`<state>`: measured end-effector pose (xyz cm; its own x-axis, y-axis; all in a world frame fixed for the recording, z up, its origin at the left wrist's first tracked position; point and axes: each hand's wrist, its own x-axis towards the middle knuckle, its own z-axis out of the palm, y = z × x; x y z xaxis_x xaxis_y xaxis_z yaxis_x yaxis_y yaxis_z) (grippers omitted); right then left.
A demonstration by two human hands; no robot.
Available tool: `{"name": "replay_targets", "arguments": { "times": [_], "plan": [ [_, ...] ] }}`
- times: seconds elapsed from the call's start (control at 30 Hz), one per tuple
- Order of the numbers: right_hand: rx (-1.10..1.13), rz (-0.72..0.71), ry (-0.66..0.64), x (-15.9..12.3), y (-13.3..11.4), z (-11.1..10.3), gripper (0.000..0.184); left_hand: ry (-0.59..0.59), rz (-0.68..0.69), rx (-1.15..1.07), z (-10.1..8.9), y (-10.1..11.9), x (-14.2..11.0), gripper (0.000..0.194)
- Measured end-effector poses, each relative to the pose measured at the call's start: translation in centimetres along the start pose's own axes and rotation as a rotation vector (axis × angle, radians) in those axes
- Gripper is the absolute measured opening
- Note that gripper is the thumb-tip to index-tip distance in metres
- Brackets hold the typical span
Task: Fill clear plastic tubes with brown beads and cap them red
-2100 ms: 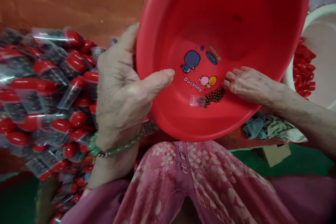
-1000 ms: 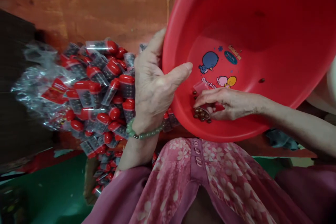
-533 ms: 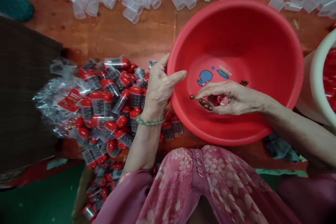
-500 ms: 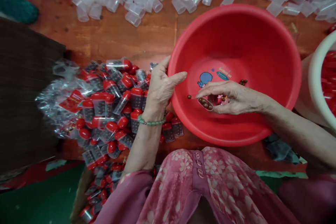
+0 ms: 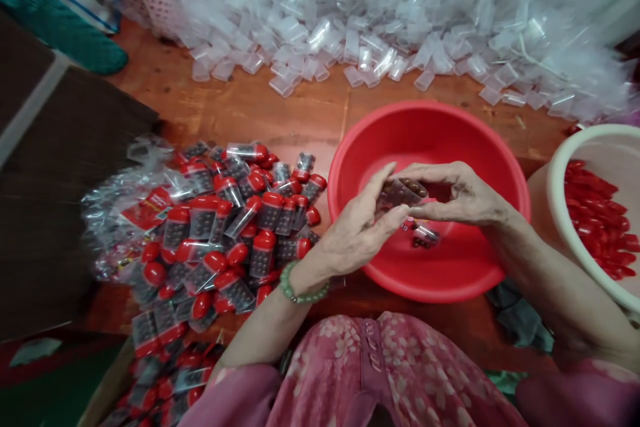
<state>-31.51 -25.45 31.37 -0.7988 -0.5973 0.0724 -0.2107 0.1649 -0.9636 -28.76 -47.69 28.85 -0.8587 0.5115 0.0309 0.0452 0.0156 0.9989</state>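
Observation:
A red plastic basin (image 5: 480, 147) sits flat on the wooden table in front of me. Over it, both hands meet on a small clear tube (image 5: 403, 192) holding brown beads. My right hand (image 5: 457, 195) pinches the tube from the right. My left hand (image 5: 363, 223), with a green bead bracelet on its wrist, touches the tube's left end with thumb and fingers. Another small tube and a few brown beads (image 5: 423, 236) lie in the basin's bottom below my hands.
A pile of filled tubes with red caps (image 5: 220, 227) lies to the left, partly on clear plastic. Many empty clear tubes (image 5: 360, 40) are heaped along the back. A cream basin (image 5: 557, 207) with red caps stands at right. A crumpled cloth (image 5: 523, 317) lies near the table's front edge.
The red basin has been lowered flat. My left hand left its rim and came to the tube that my right hand scooped beads with and lifted. The view has pulled back.

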Motion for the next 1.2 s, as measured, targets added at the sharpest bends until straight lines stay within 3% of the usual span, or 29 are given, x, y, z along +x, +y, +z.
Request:
{"name": "replay_targets", "arguments": {
  "times": [0.2, 0.33, 0.5, 0.63, 0.9, 1.1, 1.2],
  "plan": [
    [-0.056, 0.034, 0.043, -0.4, -0.7, 0.4, 0.016, 0.048, -0.021, -0.184, 1.5, -1.4, 0.9, 0.048],
    [-0.088, 0.118, 0.177, -1.1, -0.7, 0.5, 0.027, 0.007, -0.035, -0.239, 1.1, -1.0, 1.0, 0.037],
    [-0.197, -0.007, 0.172, -1.5, -0.4, 0.3, 0.031, -0.064, -0.062, -0.314, 0.7, -0.3, 1.1, 0.029],
    [-0.191, 0.018, 0.206, -1.7, -0.3, 0.3, 0.022, -0.103, -0.08, -0.406, 0.6, -0.8, 1.4, 0.031],
    [-0.087, 0.121, 0.259, -1.7, -0.7, 0.3, 0.031, -0.115, -0.126, -0.472, 0.5, -0.7, 1.7, 0.04],
    [-0.132, 0.119, 0.141, -1.5, -0.4, 0.3, 0.023, -0.137, -0.105, -0.46, 0.5, -0.6, 1.9, 0.035],
    [-0.101, 0.154, 0.199, -1.6, -0.5, 0.4, 0.033, -0.127, -0.114, -0.473, 0.5, -0.7, 1.9, 0.038]
  ]
}}
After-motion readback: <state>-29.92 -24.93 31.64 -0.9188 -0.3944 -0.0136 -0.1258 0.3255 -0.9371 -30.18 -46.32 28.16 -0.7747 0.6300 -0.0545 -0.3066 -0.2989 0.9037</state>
